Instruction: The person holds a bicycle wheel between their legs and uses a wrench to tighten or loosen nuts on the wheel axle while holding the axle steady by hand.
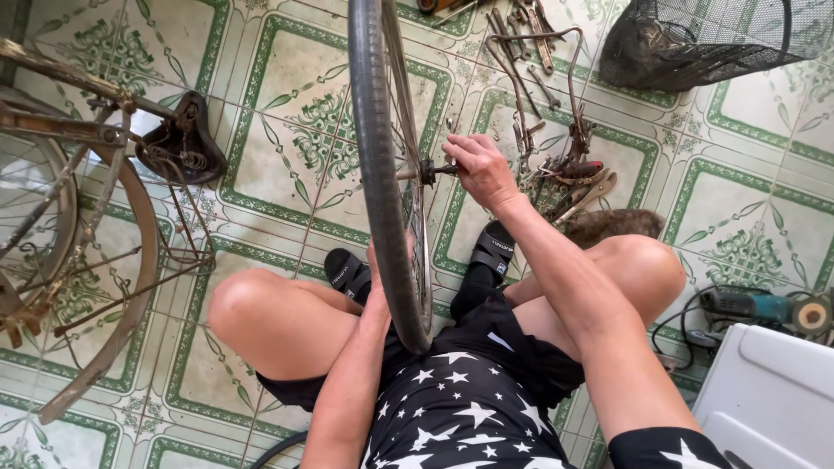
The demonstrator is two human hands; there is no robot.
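A bicycle wheel (379,156) with a dark tyre stands upright between my knees, seen edge-on. My right hand (478,169) is closed around the wheel's axle end (432,170) at the hub, fingers pinching the nut there. My left hand (375,276) is mostly hidden behind the tyre near its lower part and seems to steady the wheel; its fingers cannot be seen. I sit low with both feet in black sandals (493,249) on the tiled floor.
An upturned rusty bicycle frame (78,217) with a saddle (184,141) lies at left. Rusty tools and parts (556,165) are scattered beyond my right hand. A wire basket (704,39) sits top right, an angle grinder (764,308) and a white box (773,391) at right.
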